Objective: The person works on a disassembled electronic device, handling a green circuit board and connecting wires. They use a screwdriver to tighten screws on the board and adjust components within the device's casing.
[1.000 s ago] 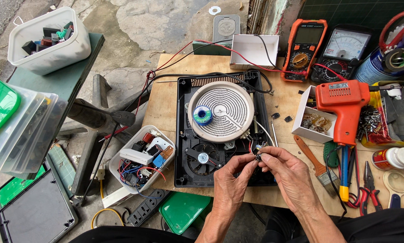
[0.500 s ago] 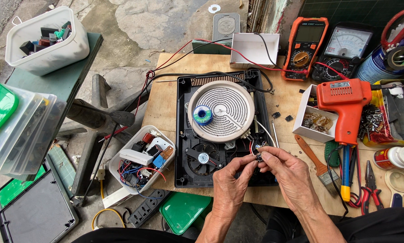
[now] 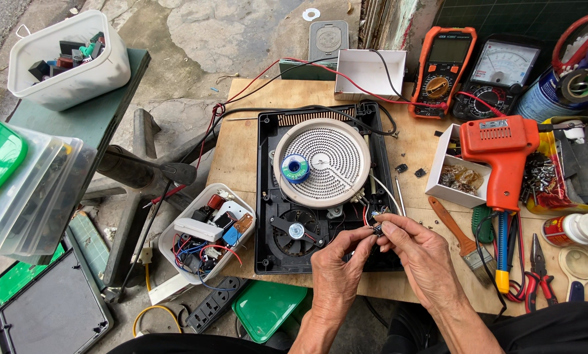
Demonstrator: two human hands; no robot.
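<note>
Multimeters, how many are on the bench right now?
2. An orange digital multimeter lies at the bench's far edge, and a black analog multimeter lies just right of it. Clutter at the right could hide others.

Orange solder gun (image 3: 500, 157), two multimeters (image 3: 443, 69)

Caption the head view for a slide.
Both hands, left hand and right hand, pinch a small part over an opened cooktop.

two multimeters (image 3: 441, 72), one orange heat gun (image 3: 500, 157), two hands (image 3: 336, 265), three white tubs (image 3: 64, 59)
</note>
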